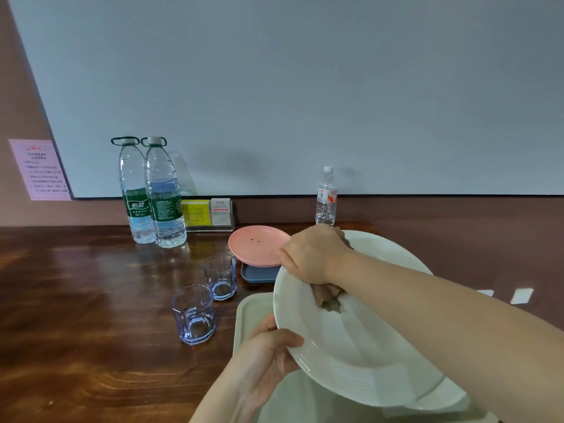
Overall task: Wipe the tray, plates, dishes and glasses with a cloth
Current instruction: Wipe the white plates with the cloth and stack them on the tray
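Your left hand [265, 352] grips near-left rim of white plate [351, 340], thumb on top, plate tilted above pale tray [250, 312]. Your right hand [314, 254] curled round brown cloth [328, 296], pressing it on plate's far side. Pink plate [258, 244] with dark crumbs sits on blue dish [256, 274], far of tray. Two bluish glasses [193, 312] [220, 276] stand left, on wooden table [76, 300]. Two large bottles [135, 190] [163, 193] far left, green labels; print too small to read. Small bottle [326, 196] far right, red-white label, unreadable. Pink notice [39, 169] on wall, text illegible.
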{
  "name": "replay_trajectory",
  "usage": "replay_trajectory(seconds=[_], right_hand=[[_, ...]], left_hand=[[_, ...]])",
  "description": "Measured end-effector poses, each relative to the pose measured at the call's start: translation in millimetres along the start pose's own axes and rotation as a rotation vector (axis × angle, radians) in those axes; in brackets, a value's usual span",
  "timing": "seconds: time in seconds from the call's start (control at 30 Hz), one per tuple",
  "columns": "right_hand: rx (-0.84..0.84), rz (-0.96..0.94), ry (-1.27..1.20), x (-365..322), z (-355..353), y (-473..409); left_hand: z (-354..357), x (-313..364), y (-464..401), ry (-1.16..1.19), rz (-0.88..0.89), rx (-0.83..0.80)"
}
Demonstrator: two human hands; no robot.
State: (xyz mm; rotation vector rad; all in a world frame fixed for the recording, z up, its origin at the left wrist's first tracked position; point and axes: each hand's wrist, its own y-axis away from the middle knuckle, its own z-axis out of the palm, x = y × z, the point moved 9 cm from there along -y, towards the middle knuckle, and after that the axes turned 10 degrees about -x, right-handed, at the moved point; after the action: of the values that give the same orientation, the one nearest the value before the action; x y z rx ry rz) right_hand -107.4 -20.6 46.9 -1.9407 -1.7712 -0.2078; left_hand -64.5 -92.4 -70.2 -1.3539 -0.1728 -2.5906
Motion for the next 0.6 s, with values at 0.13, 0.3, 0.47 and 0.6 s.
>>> replay_trajectory(seconds=[0.13,0.3,0.47,0.6], right_hand=[[-0.072,0.081,-0.009,11,15,0],[-0.109,0.328,-0.037,56,34,3],[-0.100,0.650,-0.087,99,58,25],[-0.120,0.692,-0.139,86,58,21]], left_hand=[[-5,-10,-2,0.080,-0.036,0.003],[-14,-17,2,0.160,-0.035,0.029],[-21,-17,5,0.197,-0.005,0.078],[-24,-11,4,0.071,-0.006,0.076]])
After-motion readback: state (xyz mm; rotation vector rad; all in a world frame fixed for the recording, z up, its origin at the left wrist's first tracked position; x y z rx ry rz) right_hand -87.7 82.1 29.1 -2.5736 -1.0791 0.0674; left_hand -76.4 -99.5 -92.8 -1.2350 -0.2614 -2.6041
